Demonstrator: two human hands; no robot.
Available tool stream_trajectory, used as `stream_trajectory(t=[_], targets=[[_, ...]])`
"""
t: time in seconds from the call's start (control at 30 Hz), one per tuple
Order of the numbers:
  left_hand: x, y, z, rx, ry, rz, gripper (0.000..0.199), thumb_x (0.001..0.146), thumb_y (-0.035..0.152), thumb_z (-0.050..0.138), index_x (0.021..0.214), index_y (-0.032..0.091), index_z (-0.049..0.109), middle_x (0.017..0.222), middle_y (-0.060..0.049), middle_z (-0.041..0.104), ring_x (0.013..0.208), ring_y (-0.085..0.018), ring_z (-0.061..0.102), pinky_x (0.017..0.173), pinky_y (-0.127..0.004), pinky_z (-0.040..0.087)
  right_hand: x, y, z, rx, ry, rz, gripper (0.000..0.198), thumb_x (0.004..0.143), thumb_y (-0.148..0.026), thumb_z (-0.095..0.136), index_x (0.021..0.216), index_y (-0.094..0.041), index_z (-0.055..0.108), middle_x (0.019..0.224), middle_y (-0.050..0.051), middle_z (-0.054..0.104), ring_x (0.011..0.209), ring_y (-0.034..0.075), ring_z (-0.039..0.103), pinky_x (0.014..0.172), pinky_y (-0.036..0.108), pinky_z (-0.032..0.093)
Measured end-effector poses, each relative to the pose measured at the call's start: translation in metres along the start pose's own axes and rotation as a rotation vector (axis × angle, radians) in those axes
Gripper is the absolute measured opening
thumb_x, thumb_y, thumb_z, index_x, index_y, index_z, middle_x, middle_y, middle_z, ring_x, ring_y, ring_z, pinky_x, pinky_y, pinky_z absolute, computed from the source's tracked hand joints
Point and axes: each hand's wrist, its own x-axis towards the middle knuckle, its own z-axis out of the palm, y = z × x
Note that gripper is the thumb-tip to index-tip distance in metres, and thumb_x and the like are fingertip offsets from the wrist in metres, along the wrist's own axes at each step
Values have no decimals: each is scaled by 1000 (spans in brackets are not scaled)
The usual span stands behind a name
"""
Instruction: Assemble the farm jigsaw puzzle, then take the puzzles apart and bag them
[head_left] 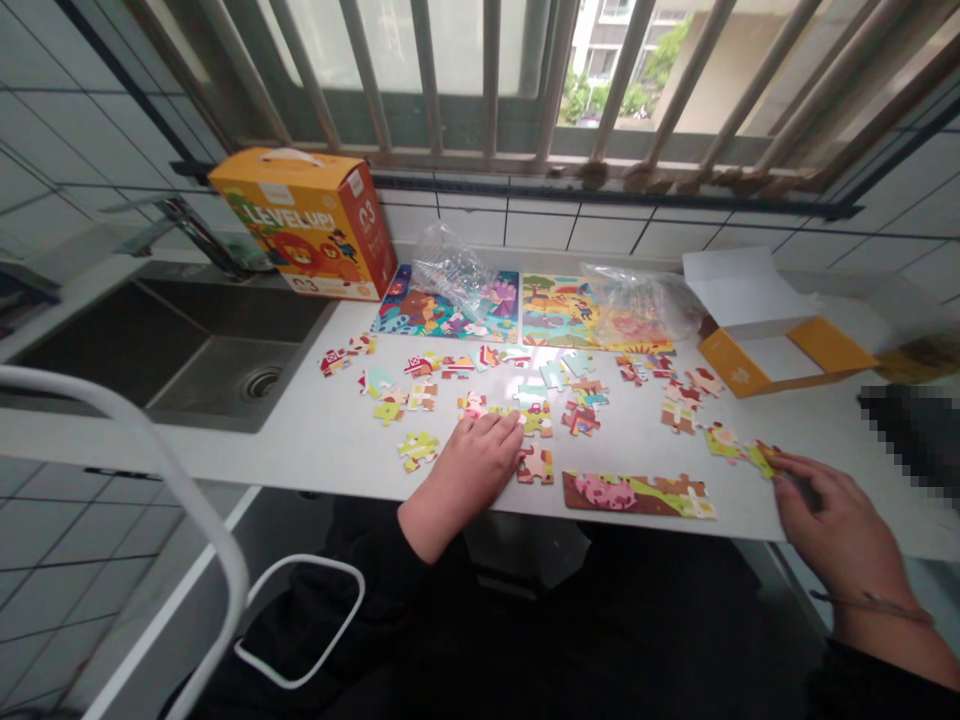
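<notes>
My left hand point(484, 455) lies palm down on the counter, its fingers flat beside a green puzzle piece with a small red vehicle point(537, 418) and a pig-faced puzzle piece point(472, 404). At the right, my right hand point(832, 510) pinches a green puzzle piece point(763, 458) between thumb and fingers. That piece is close to another green puzzle piece point(721, 440); I cannot tell if they touch. Between my hands, near the front edge, lies a joined strip of puzzle point(637, 494) with a pink pig. A pinkish puzzle piece point(535, 464) sits just right of my left hand.
Several loose pieces spread across the white counter point(330, 450). Behind them lie two picture sheets, a blue one point(420, 315) and a yellow one point(555, 310), with clear plastic bags point(454, 270) on top. An orange box point(315, 225), an opened box point(739, 360) and a sink point(217, 370) surround them.
</notes>
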Motion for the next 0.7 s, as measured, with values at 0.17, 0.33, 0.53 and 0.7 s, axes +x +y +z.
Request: stream_trajectory(t=[0.17, 0.33, 0.53, 0.7], targets=[[0, 0, -2, -48, -29, -9, 37, 113, 29, 50, 147, 21, 63, 160, -13, 63, 138, -33, 62, 110, -52, 46, 0, -3, -1, 14, -4, -2, 48, 100, -56, 46, 118, -23, 74, 128, 14, 77, 121, 36, 72, 111, 56, 57], [-4, 0, 1, -82, -28, -26, 42, 113, 28, 48, 153, 24, 59, 164, -13, 60, 144, -33, 58, 116, -54, 41, 0, -7, -2, 6, -3, 14, 50, 100, -58, 44, 118, -23, 74, 127, 14, 77, 121, 37, 72, 110, 57, 57], [-29, -8, -14, -91, 13, -115, 51, 113, 30, 47, 163, 21, 47, 167, -15, 55, 150, -33, 53, 119, -52, 41, 2, -8, -4, 8, -18, 19, 54, 101, -61, 42, 118, -22, 74, 126, 15, 77, 121, 38, 72, 111, 58, 57], [-74, -52, -41, -43, 14, -418, 62, 102, 44, 67, 154, 13, 54, 152, -25, 61, 139, -44, 57, 115, -58, 48, 1, -8, -4, 8, -8, 29, 52, 100, -61, 43, 116, -23, 75, 126, 14, 77, 121, 38, 72, 111, 58, 57]])
